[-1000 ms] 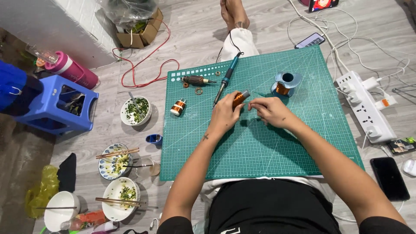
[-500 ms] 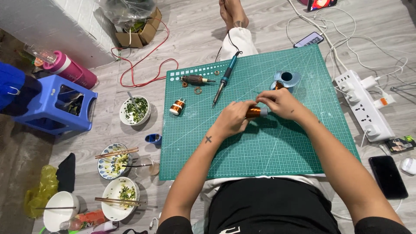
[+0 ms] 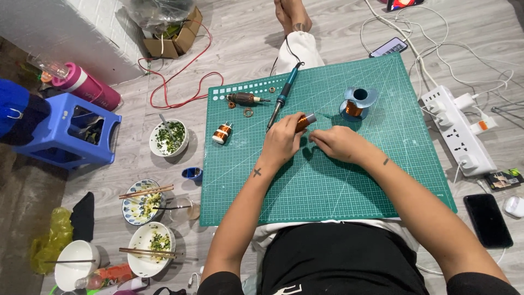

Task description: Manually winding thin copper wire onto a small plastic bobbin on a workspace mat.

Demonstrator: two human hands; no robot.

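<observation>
Green cutting mat point(image 3: 327, 186) on the floor, person seated behind it. Left hand point(image 3: 281, 143) grip closed around a small copper coil point(image 3: 303, 122) above mid-mat. Right hand point(image 3: 338, 143) just beside it, fingers pinched; contents too small to tell. Farther: soldering iron point(image 3: 284, 97), copper wire spool point(image 3: 356, 102), second small coil point(image 3: 222, 133) at left.
</observation>
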